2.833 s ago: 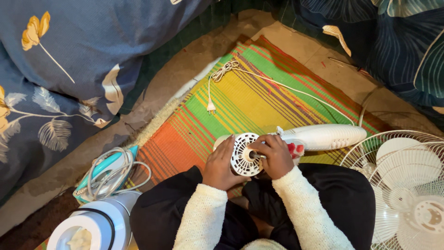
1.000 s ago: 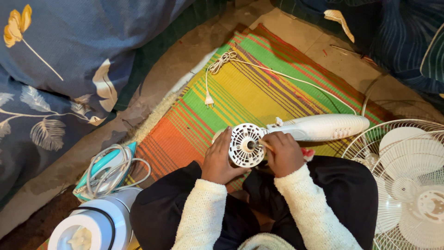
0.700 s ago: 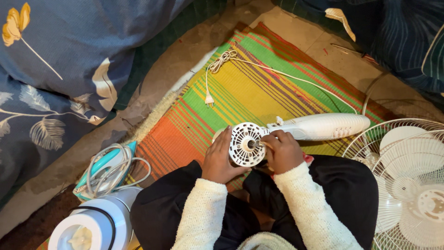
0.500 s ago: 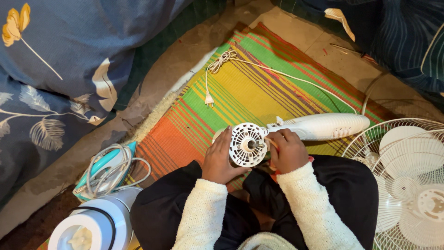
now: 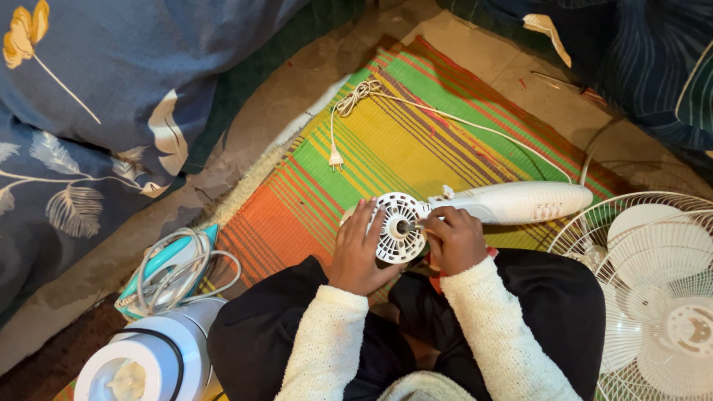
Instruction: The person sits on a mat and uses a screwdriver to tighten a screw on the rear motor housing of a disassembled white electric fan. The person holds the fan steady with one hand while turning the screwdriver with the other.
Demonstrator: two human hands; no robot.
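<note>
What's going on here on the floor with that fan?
A person sits on a striped mat with a white fan motor housing across their lap. The left hand steadies its round vented front, and the right hand has its fingers at the shaft in the middle. The power cord lies unplugged on the mat. A fan guard with blades sits to the right.

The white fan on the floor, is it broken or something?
It looks taken apart. The motor body lies on its side across the striped mat, held by the left hand and right hand. The grille with blades lies separately, and the plug is unplugged.
</note>
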